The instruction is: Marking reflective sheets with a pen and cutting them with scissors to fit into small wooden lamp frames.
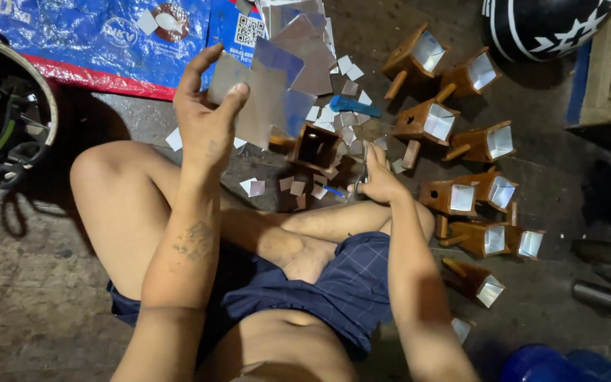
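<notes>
The person's bare knees and dark checked shorts (pixel 348 286) fill the near view, legs crossed on the concrete floor (pixel 30 311). The left hand (pixel 206 120) is raised, its grip pinching a flat mirror sheet (pixel 266 95) between thumb and fingers, above a small wooden box (pixel 317 147) standing on the floor. The right hand (pixel 380 180) rests low just right of that box, closed on a thin metal tool (pixel 360 185). Small mirror offcuts (pixel 334 117) lie scattered around; finished mirror-lined wooden boxes (pixel 461 134) cluster to the right.
</notes>
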